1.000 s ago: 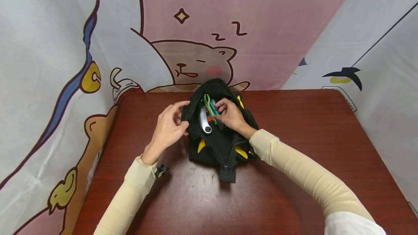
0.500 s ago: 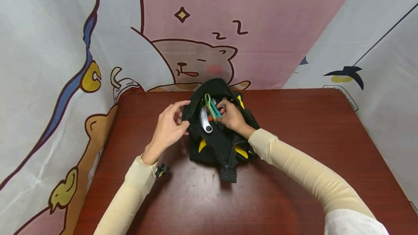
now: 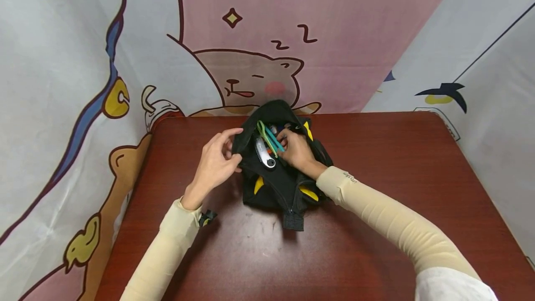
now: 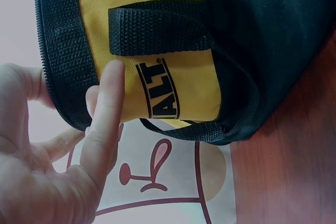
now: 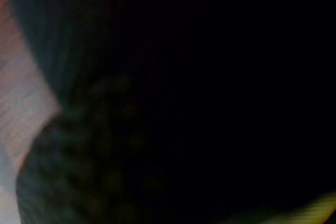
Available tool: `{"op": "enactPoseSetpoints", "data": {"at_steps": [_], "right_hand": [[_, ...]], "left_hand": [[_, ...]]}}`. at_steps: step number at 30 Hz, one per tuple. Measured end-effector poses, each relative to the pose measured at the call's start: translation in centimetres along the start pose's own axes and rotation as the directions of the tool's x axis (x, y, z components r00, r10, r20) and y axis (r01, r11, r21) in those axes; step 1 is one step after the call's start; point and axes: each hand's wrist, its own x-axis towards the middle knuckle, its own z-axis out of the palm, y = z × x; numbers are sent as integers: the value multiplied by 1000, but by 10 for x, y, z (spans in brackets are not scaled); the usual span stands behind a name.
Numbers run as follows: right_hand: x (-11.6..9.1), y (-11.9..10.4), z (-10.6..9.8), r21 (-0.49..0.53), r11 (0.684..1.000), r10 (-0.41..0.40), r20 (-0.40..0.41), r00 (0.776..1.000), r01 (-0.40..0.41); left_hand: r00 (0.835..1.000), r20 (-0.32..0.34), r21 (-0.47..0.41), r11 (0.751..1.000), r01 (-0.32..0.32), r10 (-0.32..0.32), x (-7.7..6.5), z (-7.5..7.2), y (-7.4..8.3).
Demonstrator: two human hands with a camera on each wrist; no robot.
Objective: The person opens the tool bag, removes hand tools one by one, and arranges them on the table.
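Observation:
A black and yellow tool bag [image 3: 269, 194] lies on the table with its zipped mouth spread. My left hand [image 3: 217, 154] grips the left edge of that mouth between thumb and fingers; the left wrist view shows the hand at the zipper rim beside a webbing loop [image 4: 157, 31]. My right hand [image 3: 298, 152] reaches inside, fingers bent, their tips hidden; I cannot tell what they hold. Beside it lie a teal rod-like tool [image 3: 274, 140], a tool with a green loop handle [image 3: 262, 129] and a white curved tool with a round dark end [image 3: 264, 153]. Dark fabric fills the right wrist view.
The brown wooden table [image 3: 397, 189] extends around the bag. A printed cloth [image 3: 347, 36] with cartoon animals hangs behind the table and along its sides. A strap end [image 3: 293, 221] sticks out from the bag's front.
My right hand has shifted slightly deeper into the bag. The white tool has swung a little to the right at its lower end, and the green handle has tilted left. My left hand keeps its place.

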Motion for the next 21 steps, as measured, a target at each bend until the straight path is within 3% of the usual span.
{"op": "enactPoseSetpoints", "data": {"at_steps": [14, 21], "right_hand": [[2, 0, 2, -116, 993, -25, 39, 999, 29], [2, -2, 2, -131, 991, 5, 52, 999, 2]], "left_hand": [[1000, 8, -34, 999, 22, -22, -1, 1, 0], [1000, 1, -17, 1000, 19, -19, 0, 1, 0]]}}
